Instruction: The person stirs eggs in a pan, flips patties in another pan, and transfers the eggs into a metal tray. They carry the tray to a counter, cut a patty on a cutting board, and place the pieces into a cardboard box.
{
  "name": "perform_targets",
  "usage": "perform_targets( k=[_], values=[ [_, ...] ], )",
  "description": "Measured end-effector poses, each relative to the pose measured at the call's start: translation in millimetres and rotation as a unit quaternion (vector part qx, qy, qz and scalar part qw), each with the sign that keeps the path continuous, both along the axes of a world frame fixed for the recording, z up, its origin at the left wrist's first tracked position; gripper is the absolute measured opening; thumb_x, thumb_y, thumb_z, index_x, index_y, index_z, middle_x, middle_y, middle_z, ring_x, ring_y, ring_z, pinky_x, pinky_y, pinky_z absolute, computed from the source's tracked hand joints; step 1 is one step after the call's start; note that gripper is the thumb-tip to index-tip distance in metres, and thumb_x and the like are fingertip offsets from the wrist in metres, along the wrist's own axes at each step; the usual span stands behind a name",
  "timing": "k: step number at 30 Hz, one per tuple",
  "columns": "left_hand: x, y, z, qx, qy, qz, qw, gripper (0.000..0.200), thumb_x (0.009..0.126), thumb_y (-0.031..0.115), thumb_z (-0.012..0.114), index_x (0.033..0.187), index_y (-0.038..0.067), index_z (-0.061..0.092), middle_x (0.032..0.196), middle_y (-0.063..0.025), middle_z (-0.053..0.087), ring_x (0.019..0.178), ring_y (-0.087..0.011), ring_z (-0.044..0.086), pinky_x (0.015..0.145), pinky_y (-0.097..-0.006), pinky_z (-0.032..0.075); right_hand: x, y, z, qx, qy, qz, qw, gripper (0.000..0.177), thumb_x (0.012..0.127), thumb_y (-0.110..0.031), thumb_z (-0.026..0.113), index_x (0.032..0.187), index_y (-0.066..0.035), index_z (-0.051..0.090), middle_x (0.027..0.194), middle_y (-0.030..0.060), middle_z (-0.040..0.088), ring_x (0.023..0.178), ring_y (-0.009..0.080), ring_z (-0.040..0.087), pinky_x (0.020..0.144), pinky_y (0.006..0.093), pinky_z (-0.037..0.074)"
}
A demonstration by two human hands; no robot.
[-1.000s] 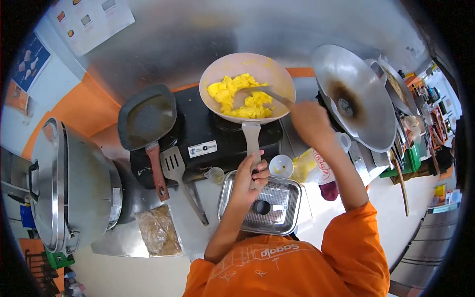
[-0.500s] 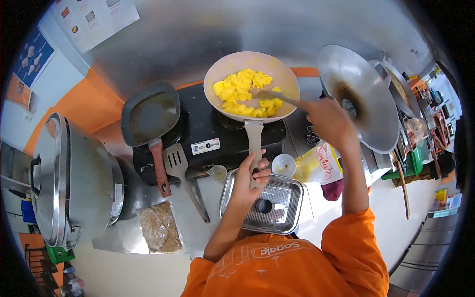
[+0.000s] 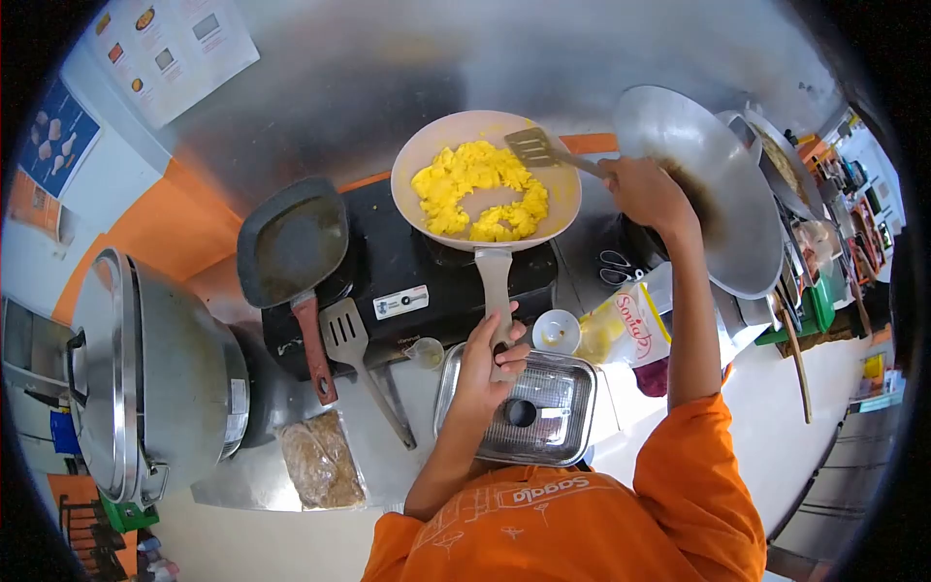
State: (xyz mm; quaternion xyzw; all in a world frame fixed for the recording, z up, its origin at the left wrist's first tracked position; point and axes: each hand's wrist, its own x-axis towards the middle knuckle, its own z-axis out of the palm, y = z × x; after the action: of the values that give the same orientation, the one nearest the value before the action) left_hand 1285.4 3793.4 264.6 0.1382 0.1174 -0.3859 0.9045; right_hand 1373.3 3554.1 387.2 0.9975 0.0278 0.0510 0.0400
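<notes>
A light-coloured frying pan (image 3: pixel 567 199) rests on the black stove (image 3: pixel 388 262), with yellow scrambled egg (image 3: pixel 475 179) spread in a rough ring inside it. Its handle (image 3: pixel 494 276) points toward me, and my left hand (image 3: pixel 488 354) is wrapped round the end of it. My right hand (image 3: pixel 652 194), to the right of the pan, grips a slotted spatula (image 3: pixel 531 147). The spatula's blade is at the pan's upper right, beside the egg. Below my left hand is a metal tray (image 3: pixel 579 412) with a wire rack and a dark ring (image 3: pixel 520 412).
A dark square pan (image 3: pixel 296 238) and another slotted spatula (image 3: pixel 347 332) are on the left, near a large pot (image 3: pixel 189 378). A big wok (image 3: pixel 727 184) stands at the right. Nearby are scissors (image 3: pixel 617 267), a small bowl (image 3: pixel 556 332), a yellow-white packet (image 3: pixel 630 330) and a bagged item (image 3: pixel 320 461).
My right hand has raised the spatula from the egg toward the pan's upper right. The egg now lies in a more closed ring. My left hand keeps its hold on the handle.
</notes>
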Motion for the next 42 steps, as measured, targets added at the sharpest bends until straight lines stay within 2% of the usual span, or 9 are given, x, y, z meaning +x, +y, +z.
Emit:
perform_targets(
  k=[2, 8, 10, 14, 18, 26, 28, 30, 42],
  values=[
    [2, -1, 3, 0.030, -0.025, -0.008, 0.999, 0.029, 0.087, 0.023, 0.040, 0.111, 0.005, 0.041, 0.069, -0.0019, 0.039, 0.044, -0.0029, 0.029, 0.034, -0.0135, 0.026, 16, -15, -15, -0.012, -0.065, 0.010, 0.998, 0.018, 0.076, -0.016, 0.047, 0.083, -0.002, 0.058, 0.072, 0.0164, 0.059, 0.066, 0.0341, 0.057, 0.061, 0.0416, 0.045],
    [4, -1, 10, 0.100, -0.041, -0.033, 0.994, 0.023, 0.087, 0.020, 0.039, 0.107, 0.008, 0.043, 0.066, -0.0001, 0.036, 0.044, -0.0021, 0.028, 0.034, -0.0138, 0.024, 102, -16, -55, 0.252, 0.238, -0.044, 0.937, 0.029, 0.076, -0.022, 0.050, 0.098, -0.004, 0.057, 0.052, 0.0047, 0.046, 0.042, 0.0094, 0.043, 0.036, 0.0266, 0.037],
    [2, -1, 6, 0.109, -0.050, -0.034, 0.992, 0.023, 0.087, 0.019, 0.039, 0.107, 0.007, 0.043, 0.065, 0.0003, 0.036, 0.044, -0.0021, 0.028, 0.034, -0.0140, 0.024, 95, -1, -43, 0.246, 0.272, -0.032, 0.930, 0.031, 0.078, -0.023, 0.050, 0.104, -0.006, 0.055, 0.057, 0.0079, 0.052, 0.041, 0.0134, 0.048, 0.036, 0.0291, 0.038],
    [2, 1, -2, 0.073, -0.076, -0.042, 0.994, 0.025, 0.086, 0.021, 0.043, 0.108, 0.009, 0.043, 0.067, -0.0005, 0.036, 0.046, -0.0033, 0.030, 0.038, -0.0150, 0.027, 78, 7, -78, 0.062, -0.017, 0.221, 0.973, 0.027, 0.075, -0.022, 0.052, 0.100, -0.011, 0.057, 0.082, 0.0116, 0.060, 0.066, 0.0285, 0.058, 0.056, 0.0390, 0.046],
    [3, 0, -3, 0.004, -0.002, -0.044, 0.999, 0.030, 0.084, 0.020, 0.043, 0.109, 0.004, 0.044, 0.065, 0.0006, 0.035, 0.043, -0.0032, 0.030, 0.034, -0.0141, 0.028, -18, 80, -24, 0.000, -0.010, 0.057, 0.998, 0.028, 0.071, -0.014, 0.051, 0.097, -0.007, 0.056, 0.067, 0.0116, 0.060, 0.062, 0.0249, 0.060, 0.052, 0.0360, 0.047],
    [13, 8, -19, -0.136, 0.029, -0.116, 0.984, 0.030, 0.085, 0.027, 0.034, 0.099, 0.001, 0.038, 0.070, -0.0034, 0.039, 0.045, -0.0090, 0.035, 0.040, -0.0218, 0.035, -103, 104, 8, 0.027, 0.012, 0.042, 0.999, 0.015, 0.063, -0.013, 0.057, 0.076, -0.008, 0.065, 0.073, 0.0077, 0.061, 0.069, 0.0209, 0.061, 0.053, 0.0336, 0.049],
    [12, 9, -18, -0.136, 0.024, -0.114, 0.984, 0.031, 0.087, 0.027, 0.032, 0.098, 0.000, 0.039, 0.071, -0.0052, 0.040, 0.045, -0.0115, 0.037, 0.042, -0.0236, 0.036, -79, 110, -23, 0.149, 0.002, -0.026, 0.989, 0.013, 0.067, -0.011, 0.055, 0.075, -0.007, 0.065, 0.080, 0.0068, 0.061, 0.075, 0.0226, 0.061, 0.057, 0.0330, 0.049],
    [5, 4, -14, -0.146, 0.025, -0.063, 0.987, 0.044, 0.088, 0.028, 0.031, 0.119, -0.003, 0.032, 0.070, -0.0054, 0.040, 0.046, -0.0122, 0.039, 0.043, -0.0244, 0.038, -56, 106, -34, 0.094, -0.007, 0.006, 0.995, 0.015, 0.069, -0.010, 0.054, 0.080, -0.009, 0.064, 0.082, 0.0070, 0.060, 0.079, 0.0228, 0.060, 0.061, 0.0330, 0.049],
    [1, -1, -2, -0.139, 0.073, -0.047, 0.986, 0.040, 0.086, 0.021, 0.036, 0.116, -0.005, 0.035, 0.070, -0.0040, 0.039, 0.043, -0.0084, 0.031, 0.037, -0.0200, 0.032, -29, 93, -43, 0.091, -0.003, -0.022, 0.996, 0.022, 0.064, -0.017, 0.061, 0.085, -0.013, 0.065, 0.088, 0.0093, 0.060, 0.083, 0.0260, 0.058, 0.066, 0.0362, 0.046]
  ],
)
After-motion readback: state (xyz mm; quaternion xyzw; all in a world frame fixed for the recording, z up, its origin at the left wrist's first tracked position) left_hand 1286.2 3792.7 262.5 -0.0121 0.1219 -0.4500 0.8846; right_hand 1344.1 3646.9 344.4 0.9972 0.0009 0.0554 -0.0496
